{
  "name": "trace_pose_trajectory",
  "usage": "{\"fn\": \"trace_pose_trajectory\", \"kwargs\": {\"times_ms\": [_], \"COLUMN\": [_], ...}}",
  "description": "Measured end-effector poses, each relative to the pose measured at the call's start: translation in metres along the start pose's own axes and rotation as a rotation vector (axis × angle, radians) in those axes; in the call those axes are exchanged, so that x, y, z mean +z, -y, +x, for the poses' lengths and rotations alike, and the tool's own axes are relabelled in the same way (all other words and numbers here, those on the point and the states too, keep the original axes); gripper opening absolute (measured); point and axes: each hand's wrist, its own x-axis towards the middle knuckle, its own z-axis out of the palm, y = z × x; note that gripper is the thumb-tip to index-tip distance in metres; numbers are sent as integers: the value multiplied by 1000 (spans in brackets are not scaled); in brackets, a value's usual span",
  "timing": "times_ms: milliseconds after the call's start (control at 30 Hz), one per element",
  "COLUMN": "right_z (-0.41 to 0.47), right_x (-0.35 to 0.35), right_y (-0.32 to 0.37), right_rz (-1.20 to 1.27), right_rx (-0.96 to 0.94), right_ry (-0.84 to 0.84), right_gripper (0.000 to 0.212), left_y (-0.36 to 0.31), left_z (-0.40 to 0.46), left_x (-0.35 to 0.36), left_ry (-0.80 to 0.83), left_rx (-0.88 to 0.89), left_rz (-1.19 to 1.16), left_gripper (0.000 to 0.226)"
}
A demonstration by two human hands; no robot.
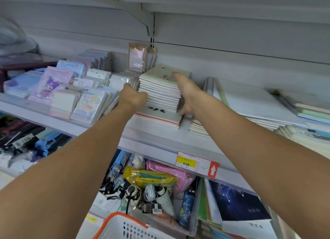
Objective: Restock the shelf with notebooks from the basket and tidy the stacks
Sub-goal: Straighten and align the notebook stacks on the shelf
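A tall stack of cream notebooks (160,88) stands on the grey shelf (151,140), resting on a few larger notebooks with a red edge (160,120). My left hand (133,95) is curled against the stack's left side. My right hand (185,92) presses on its right side, one finger lying across the top cover. Both hands clasp the stack between them. The white basket with an orange rim (123,226) shows at the bottom edge; its inside is hidden.
Small ring-bound pads and cartoon notebooks (59,92) crowd the shelf to the left. Flat stacks of notebooks (259,110) lie to the right. A yellow price tag (186,162) hangs on the shelf edge. Below sit pencil pouches (157,178) and dark starry notebooks (237,203).
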Motion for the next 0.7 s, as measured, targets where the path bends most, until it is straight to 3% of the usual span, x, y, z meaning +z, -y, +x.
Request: {"fn": "trace_pose_trajectory", "kwargs": {"times_ms": [67, 133, 200, 267, 300, 367, 500, 600, 700], "right_z": [-2, 3, 2, -2, -6, -9, -3, -4, -9], "right_x": [-3, -1, 7, 13, 14, 15, 18, 17, 17], "right_y": [-4, -17, -29, -39, -44, -54, -71, -72, -69], "right_rz": [41, -11, -62, -79, -97, -208, -525, -594, -639], "right_rx": [69, 69, 76, 83, 84, 51, -5, -30, -38], "right_ry": [21, -13, -32, 22, 33, 36, -4, -43, -37], "right_gripper": [41, 54, 68, 67, 62, 51, 49, 37, 46], "left_y": [11, 20, 28, 33, 36, 41, 51, 52, 46], "left_z": [-1, 0, 0, 0, 2, 6, 17, 17, 9], "left_x": [1, -1, -10, -22, -24, -24, -20, -18, -18], "left_ry": [26, 94, 306, 534, 571, 528, 435, 430, 394], "left_rx": [8, 21, 5, 46, 84, 121, 156, 144, 169], "left_rz": [105, 109, 38, 51, 84, 105, 122, 160, 192], "left_gripper": [26, 24, 43, 80, 94, 99, 80, 75, 74]}}
